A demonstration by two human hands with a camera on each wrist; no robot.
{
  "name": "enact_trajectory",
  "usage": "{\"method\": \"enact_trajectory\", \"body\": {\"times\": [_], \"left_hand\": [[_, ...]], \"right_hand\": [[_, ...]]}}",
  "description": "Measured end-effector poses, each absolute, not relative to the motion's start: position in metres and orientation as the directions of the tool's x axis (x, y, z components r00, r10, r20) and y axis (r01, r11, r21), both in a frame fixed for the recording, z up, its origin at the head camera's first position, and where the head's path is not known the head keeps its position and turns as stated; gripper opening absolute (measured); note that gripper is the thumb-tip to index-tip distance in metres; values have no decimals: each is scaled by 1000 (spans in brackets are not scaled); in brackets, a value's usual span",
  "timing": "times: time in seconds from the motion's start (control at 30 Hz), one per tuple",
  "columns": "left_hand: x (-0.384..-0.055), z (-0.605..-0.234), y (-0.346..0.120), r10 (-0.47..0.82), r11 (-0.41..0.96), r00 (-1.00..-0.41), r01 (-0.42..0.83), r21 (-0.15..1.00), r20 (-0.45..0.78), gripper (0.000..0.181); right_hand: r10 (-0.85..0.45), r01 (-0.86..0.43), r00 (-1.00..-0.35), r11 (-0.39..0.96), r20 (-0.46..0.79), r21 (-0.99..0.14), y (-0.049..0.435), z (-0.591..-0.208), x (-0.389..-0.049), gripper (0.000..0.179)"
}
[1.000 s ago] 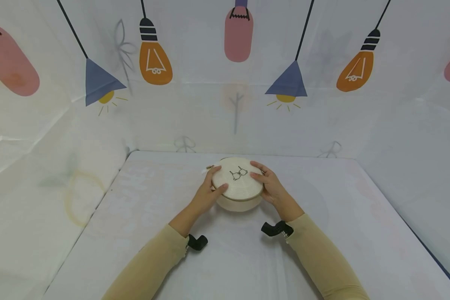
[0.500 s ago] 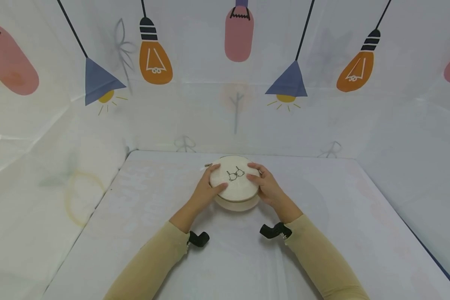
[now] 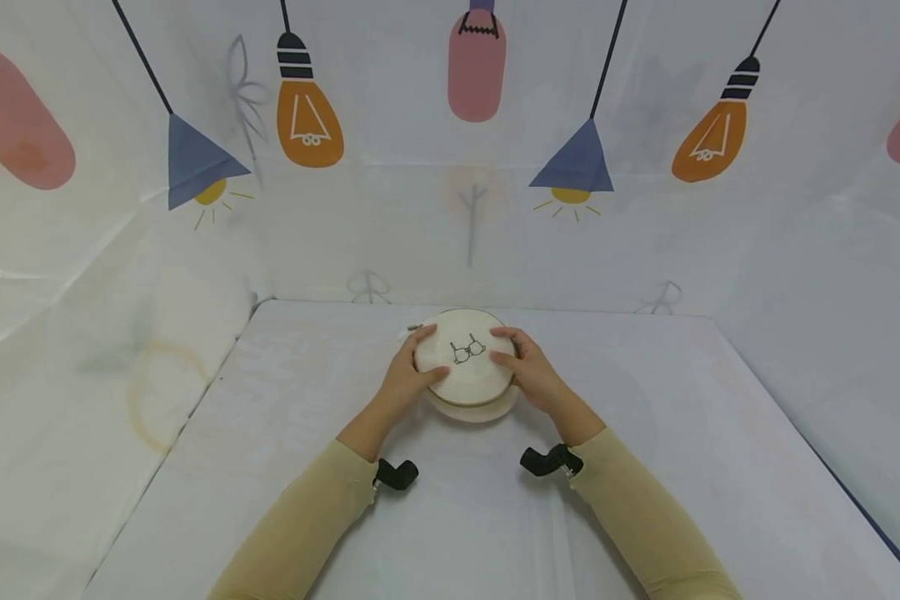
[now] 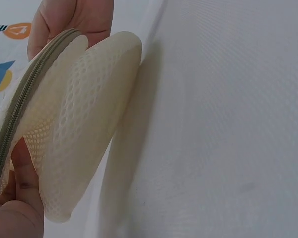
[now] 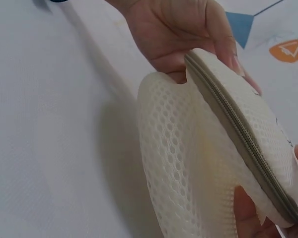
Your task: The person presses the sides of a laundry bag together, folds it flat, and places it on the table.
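Observation:
A round cream mesh laundry bag [image 3: 471, 362] stands at the far middle of the table, its lid tilted toward me with a small dark line drawing on top. My left hand [image 3: 402, 379] grips the lid's left edge, thumb on top and fingers around the rim. Opposite it, my right hand [image 3: 540, 379] holds the right edge, fingertips on the lid. A grey-green zipper [image 4: 22, 106] runs around the lid's rim in the left wrist view. Below the zipper, the soft honeycomb mesh body [image 5: 171, 148] sags and folds inward. The zip pull [image 3: 415, 327] sticks out beside my left fingers.
A white-covered table [image 3: 457, 525] lies beneath, its back edge right behind the bag. White sheeting printed with lamps and bulbs [image 3: 310, 125] hangs around it. Black wrist mounts [image 3: 397, 475] stick out from both tan sleeves.
Both hands have shifted slightly left and a little away from me with the bag's lid. Less of the bag's lower body shows below the lid in the head view.

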State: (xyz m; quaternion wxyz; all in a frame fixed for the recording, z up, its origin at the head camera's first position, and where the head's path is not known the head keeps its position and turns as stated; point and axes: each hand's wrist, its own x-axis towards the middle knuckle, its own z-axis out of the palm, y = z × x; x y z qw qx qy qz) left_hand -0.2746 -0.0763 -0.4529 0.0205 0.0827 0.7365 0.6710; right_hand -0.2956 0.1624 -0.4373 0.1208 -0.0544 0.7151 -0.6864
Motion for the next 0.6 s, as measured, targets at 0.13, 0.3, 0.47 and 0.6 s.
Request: {"method": "enact_trajectory", "body": {"times": [0.13,0.3,0.47,0.6], "left_hand": [[-275,-454,-79,152,79,-987,71,994,58,80],[-276,-454,-81,156,69,-987,52,996,41,79],[-277,-456,-82,186,46,-982,55,997,45,78],[-278,-456,-81,200,35,-979,57,998,49,75]], "right_hand": [[-244,56,-966,122,-85,-991,165,-438,-297,43],[-262,39,-962,135,-74,-990,168,-441,-299,40],[-287,64,-954,91,-88,-994,169,-440,-298,35],[-298,98,-949,30,-103,-995,167,-439,-296,33]]}}
